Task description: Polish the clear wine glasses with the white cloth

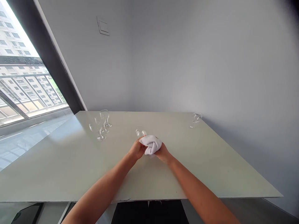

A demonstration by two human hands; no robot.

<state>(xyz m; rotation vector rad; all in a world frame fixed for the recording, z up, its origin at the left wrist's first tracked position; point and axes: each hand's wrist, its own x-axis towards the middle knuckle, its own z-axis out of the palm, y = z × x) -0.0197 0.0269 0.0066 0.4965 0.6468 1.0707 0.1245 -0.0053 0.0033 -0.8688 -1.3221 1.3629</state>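
Note:
Above the middle of the table, both my hands come together at a bunched white cloth [151, 145]. My left hand [137, 149] is closed at the cloth's left side. Just past its fingers a clear stemmed glass [141, 133] sticks out, tilted; the cloth and fingers cover the rest of it. My right hand [164, 152] wraps the cloth from the right, its fingertips hidden behind the folds.
Several clear stemmed glasses [102, 137] stand upright at the table's left. Another stemmed glass [197, 117] is near the far right corner. The pale table [70, 174] meets grey walls at the back. A railing [30, 82] shows through the window at left.

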